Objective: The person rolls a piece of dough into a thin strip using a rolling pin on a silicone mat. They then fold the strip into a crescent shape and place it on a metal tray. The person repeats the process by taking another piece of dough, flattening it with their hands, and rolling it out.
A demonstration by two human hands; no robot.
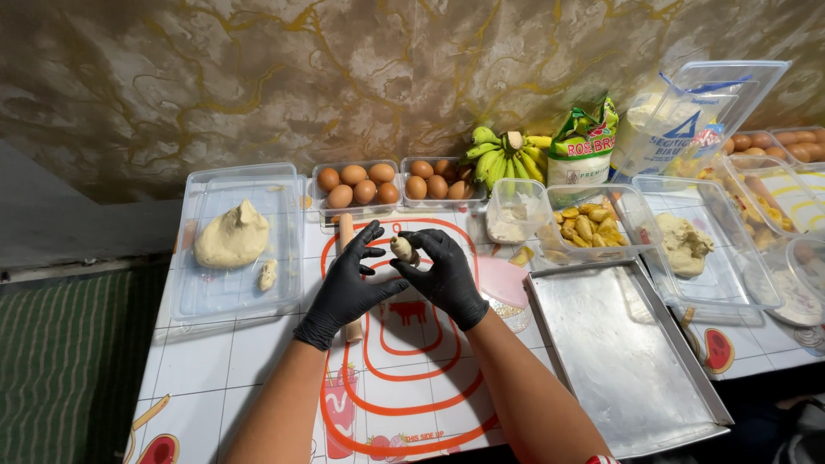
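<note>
- Dough piece sits pinched between the fingertips of the gloved left hand and right hand, held above the rolling mat.
- Progress, as I judge it: early, since the metal tray lies bare and a large dough lump waits in the clear container.
- Surface: tiled counter against a marbled wall; eggs and bananas at the back.

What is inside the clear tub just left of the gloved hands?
The clear tub holds a large mound of pale dough and a small piece of dough beside it. What lies beneath the mound is covered.
</note>
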